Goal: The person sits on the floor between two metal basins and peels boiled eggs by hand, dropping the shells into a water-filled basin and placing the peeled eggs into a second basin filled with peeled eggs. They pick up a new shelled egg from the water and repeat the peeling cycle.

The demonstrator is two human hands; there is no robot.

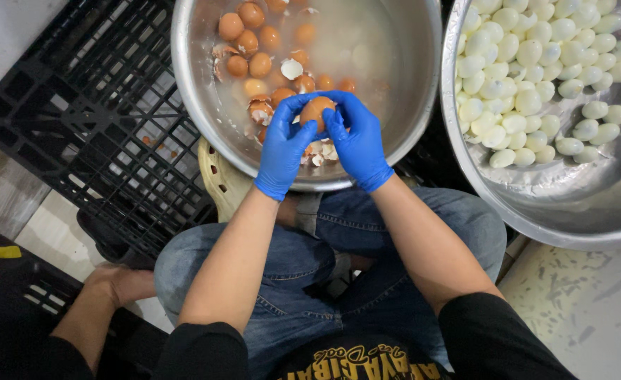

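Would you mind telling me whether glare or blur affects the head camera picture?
Head view: glare whitens the water in the left steel bowl; the brown egg held by the left hand and right hand stays sharp; straight lines bow slightly at the frame edges.

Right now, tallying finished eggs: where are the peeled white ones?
In the head view, the peeled white eggs are piled in the steel bowl at upper right, beside the basin of brown eggs.

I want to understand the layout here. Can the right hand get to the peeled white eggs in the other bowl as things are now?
Probably yes. The bowl of peeled eggs is open on top and sits just beside the right hand, with nothing between them. But both hands hold a brown egg, so it is busy.
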